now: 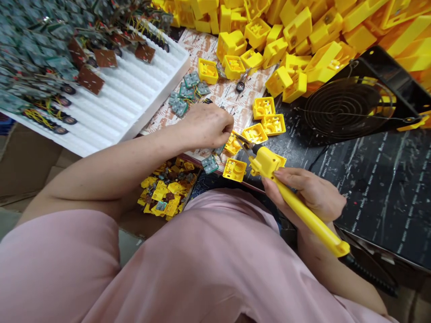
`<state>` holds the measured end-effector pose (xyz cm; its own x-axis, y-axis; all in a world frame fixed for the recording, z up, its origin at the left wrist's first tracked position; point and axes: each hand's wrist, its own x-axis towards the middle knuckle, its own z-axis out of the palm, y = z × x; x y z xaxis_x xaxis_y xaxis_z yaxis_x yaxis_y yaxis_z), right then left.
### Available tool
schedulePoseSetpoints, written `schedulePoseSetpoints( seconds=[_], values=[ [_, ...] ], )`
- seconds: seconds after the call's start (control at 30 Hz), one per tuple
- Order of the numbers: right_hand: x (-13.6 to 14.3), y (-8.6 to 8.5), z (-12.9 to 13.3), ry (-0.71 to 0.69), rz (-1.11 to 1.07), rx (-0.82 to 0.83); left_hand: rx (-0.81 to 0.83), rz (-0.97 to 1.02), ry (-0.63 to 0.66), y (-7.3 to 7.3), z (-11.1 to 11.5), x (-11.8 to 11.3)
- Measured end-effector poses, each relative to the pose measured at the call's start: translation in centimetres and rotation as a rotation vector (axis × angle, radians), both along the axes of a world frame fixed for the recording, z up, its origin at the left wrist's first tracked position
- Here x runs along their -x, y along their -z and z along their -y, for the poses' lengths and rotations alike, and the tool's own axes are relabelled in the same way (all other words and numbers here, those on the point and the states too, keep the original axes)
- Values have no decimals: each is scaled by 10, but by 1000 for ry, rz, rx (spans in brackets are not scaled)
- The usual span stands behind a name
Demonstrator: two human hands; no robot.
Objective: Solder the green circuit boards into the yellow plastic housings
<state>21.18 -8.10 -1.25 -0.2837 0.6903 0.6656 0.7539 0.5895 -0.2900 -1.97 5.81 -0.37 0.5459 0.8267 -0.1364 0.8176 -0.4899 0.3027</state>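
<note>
My right hand (pixel 305 190) grips a yellow soldering tool (pixel 296 202), its metal tip pointing left at a small yellow housing (pixel 233 144). Above that housing, my left hand (pixel 207 125) is closed in a pinch; what its fingers hold is hidden. A green circuit board (pixel 210 164) lies just below my left hand, beside another open yellow housing (pixel 235 170). To the right of the tip sit several open housings, one of them a yellow housing (pixel 255 133) with small parts inside. More green boards (pixel 186 92) lie behind my left wrist.
A white foam tray (pixel 134 103) with many boards fills the left. Yellow housings (pixel 299 27) are heaped at the back. A black fan (pixel 350 103) stands at the right. Below the table edge is a box of yellow parts (pixel 166 193).
</note>
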Motion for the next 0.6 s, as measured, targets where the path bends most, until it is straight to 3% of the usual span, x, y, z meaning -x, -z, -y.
schedulePoseSetpoints(
  seconds=[0.1, 0.3, 0.47, 0.6],
  values=[
    [-5, 4, 6, 21, -62, 32, 1, 21, -12, 1, 0, 0],
    [-19, 26, 23, 270, -167, 79, -35, -34, 24, -2, 0, 1],
    [-26, 28, 25, 228, -200, 65, -55, -126, 26, -7, 2, -1],
    [-26, 23, 25, 233, -211, 44, -49, -90, 18, -5, 4, -3]
  ],
)
